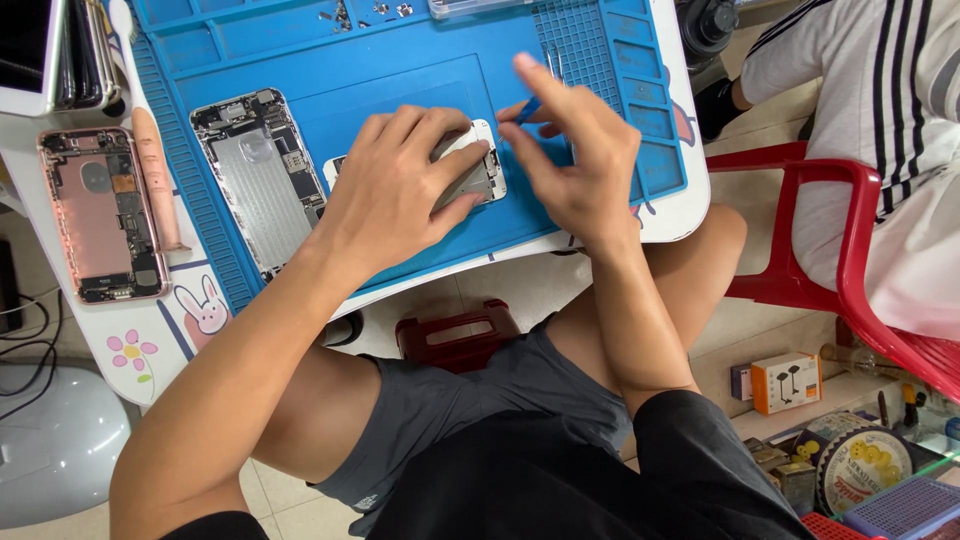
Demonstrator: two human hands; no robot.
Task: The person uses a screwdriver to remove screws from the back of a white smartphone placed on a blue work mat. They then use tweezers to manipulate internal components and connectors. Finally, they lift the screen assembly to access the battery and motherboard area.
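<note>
The phone shell (478,172) lies on the blue mat (400,60), pinned flat under the left hand (395,185), whose fingers grip its edge. The right hand (570,150) pinches a thin blue tool (528,110) at the shell's corner. Should the tool slip, it may well gouge the parts inside; loose screws (390,10) at the mat's far edge could scatter if nudged. A second open phone (258,175) lies just left.
</note>
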